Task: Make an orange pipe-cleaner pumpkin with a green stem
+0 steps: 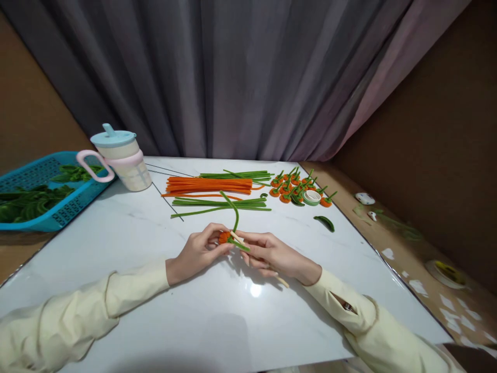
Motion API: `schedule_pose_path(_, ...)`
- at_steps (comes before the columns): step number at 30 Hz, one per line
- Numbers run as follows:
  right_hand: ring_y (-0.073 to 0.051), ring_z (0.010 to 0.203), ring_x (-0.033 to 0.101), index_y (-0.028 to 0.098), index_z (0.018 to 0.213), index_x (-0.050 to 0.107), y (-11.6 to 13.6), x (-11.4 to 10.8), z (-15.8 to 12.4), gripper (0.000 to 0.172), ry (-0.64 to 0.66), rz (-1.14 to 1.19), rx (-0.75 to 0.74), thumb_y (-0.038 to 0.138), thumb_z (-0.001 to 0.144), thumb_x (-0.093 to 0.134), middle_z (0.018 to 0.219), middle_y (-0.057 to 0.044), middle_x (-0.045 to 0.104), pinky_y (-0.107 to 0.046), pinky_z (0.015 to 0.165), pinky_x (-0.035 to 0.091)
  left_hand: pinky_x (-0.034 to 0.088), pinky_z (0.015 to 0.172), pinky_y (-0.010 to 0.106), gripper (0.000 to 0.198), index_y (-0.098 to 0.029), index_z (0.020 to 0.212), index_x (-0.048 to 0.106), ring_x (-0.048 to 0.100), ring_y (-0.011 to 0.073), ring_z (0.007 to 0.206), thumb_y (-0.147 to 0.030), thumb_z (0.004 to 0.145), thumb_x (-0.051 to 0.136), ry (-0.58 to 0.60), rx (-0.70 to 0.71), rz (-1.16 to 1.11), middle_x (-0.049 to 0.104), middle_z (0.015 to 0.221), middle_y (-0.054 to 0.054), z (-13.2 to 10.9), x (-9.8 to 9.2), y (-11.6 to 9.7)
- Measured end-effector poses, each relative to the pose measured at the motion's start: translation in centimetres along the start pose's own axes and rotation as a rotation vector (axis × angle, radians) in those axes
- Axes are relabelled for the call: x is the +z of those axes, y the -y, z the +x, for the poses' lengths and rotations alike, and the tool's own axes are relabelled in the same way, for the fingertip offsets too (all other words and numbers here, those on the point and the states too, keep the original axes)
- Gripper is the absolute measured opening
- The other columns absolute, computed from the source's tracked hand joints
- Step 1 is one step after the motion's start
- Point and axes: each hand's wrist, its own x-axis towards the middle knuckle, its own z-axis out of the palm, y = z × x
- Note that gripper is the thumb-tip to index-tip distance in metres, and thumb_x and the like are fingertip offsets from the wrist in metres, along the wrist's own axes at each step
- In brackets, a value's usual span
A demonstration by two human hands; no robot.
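Over the white table, my left hand (204, 244) pinches a small orange pumpkin (224, 237) made of pipe cleaner. A green pipe cleaner (235, 208) rises from its top, and a shorter green end points right toward my other hand. My right hand (272, 255) is closed around a thin pale wooden stick (283, 282); its tip touches the pumpkin's top beside the green stem. Fingers partly hide the pumpkin. Beyond my hands lie a bundle of orange pipe cleaners (209, 185) and green pipe cleaners (221, 202).
Several finished orange pumpkins (285, 198) with green stems stand at the back right, beside a roll of tape (311, 197). A lidded cup (132, 168) and a blue basket (62, 217) of green pieces are at left. Paper scraps (418, 287) litter the right side.
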Motion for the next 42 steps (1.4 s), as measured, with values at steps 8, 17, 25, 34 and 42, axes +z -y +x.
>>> schedule_pose_path(8, -0.003, 0.045, 0.027, 0.022, 0.125, 0.057, -0.4, 0.3, 0.1, 0.048, -0.052, 0.029, -0.045, 0.033, 0.080, 0.068, 0.072, 0.003, 0.049, -0.013, 0.032, 0.029, 0.060, 0.070, 0.033, 0.026, -0.020, 0.088, 0.052, 0.070, 0.0197, 0.073, -0.036, 0.077, 0.069, -0.046, -0.056, -0.032, 0.072, 0.087, 0.004, 0.0, 0.3, -0.1)
schedule_pose_path(17, -0.003, 0.040, 0.033, 0.018, 0.123, 0.058, -0.3, 1.3, -0.3, 0.039, -0.116, -0.257, -0.088, 0.035, 0.088, 0.055, 0.063, 0.005, 0.042, -0.017, 0.033, 0.040, 0.059, 0.064, 0.029, 0.025, -0.021, 0.088, 0.048, 0.071, 0.0198, 0.068, -0.040, 0.080, 0.064, 0.017, -0.080, 0.129, 0.069, 0.082, 0.002, 0.0, 0.3, -0.2)
schedule_pose_path(25, -0.005, 0.036, 0.042, 0.017, 0.126, 0.053, -0.9, 1.6, 0.0, 0.045, -0.074, -0.150, -0.032, 0.040, 0.087, 0.056, 0.059, 0.007, 0.046, -0.021, 0.034, 0.044, 0.059, 0.065, 0.028, 0.026, -0.021, 0.085, 0.045, 0.071, 0.0191, 0.070, -0.041, 0.082, 0.062, 0.060, -0.094, 0.137, 0.070, 0.087, 0.003, 0.3, 0.1, -0.2)
schedule_pose_path(34, -0.008, 0.032, 0.041, 0.014, 0.114, 0.055, -1.1, 1.7, -0.3, 0.031, -0.147, -0.345, -0.063, 0.033, 0.091, 0.044, 0.051, 0.008, 0.043, -0.021, 0.033, 0.040, 0.059, 0.064, 0.031, 0.031, -0.019, 0.085, 0.046, 0.071, 0.0202, 0.068, -0.039, 0.075, 0.067, 0.056, -0.166, -0.027, 0.069, 0.077, 0.002, 0.4, 0.4, -0.6)
schedule_pose_path(42, -0.012, 0.060, 0.049, 0.015, 0.075, 0.052, -1.9, 1.7, 0.0, 0.022, -0.272, -1.147, -0.504, 0.000, 0.079, 0.037, 0.071, -0.003, 0.056, -0.024, 0.060, 0.039, 0.054, 0.059, 0.025, 0.025, -0.017, 0.084, 0.048, 0.065, 0.0126, 0.059, -0.030, 0.077, 0.068, 0.131, -0.302, -0.209, 0.068, 0.072, 0.000, 0.8, 0.4, -1.9)
